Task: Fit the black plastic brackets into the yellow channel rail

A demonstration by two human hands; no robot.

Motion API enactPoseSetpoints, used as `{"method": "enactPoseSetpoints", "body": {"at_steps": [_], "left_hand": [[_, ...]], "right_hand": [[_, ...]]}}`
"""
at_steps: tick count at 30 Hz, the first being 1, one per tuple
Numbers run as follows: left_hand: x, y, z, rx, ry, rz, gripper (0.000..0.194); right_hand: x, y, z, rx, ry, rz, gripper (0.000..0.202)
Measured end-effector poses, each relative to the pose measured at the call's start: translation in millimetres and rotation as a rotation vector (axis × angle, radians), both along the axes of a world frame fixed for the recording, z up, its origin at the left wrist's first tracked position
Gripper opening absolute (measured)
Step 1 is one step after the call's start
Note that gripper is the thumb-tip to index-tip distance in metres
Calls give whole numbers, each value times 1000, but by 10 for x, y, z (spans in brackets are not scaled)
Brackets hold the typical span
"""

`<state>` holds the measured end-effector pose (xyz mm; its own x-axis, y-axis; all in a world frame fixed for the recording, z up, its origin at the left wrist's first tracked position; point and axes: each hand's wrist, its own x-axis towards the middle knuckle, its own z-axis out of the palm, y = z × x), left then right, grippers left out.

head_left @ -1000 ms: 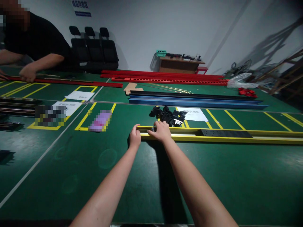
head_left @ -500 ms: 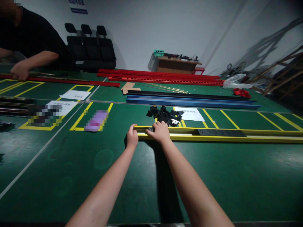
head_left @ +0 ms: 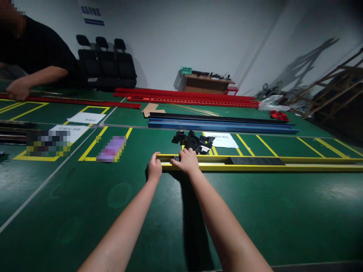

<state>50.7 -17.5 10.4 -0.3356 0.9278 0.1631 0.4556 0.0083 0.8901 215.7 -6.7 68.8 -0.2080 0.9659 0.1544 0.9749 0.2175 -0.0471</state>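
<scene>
A long yellow channel rail lies across the table in front of me. My left hand is closed around its left end. Inside the rail, near that end, sits a small black module with a pale round mark. My right hand bends over this module, thumb on its left side and fingers over the far wall; part of the module is hidden under the hand. Farther right in the rail, a row of black socket modules lies flush. Just behind my right hand is a pile of loose black parts.
Blue rails and red rails lie farther back on the green table. A printed white sheet is behind the pile. At the left lies a blurred purple item. A co-worker's hand touches a red rail at far left.
The view has tilted up and shifted slightly, so everything sits a little lower and farther left. Both hands keep their places on the rail. The co-worker's hand has moved slightly left.
</scene>
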Motion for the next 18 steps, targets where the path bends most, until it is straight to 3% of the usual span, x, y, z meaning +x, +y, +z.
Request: {"method": "enactPoseSetpoints", "body": {"at_steps": [18], "left_hand": [[9,5,15,-23,12,1,40]], "right_hand": [[-11,-27,38,25,6,-24,56]]}}
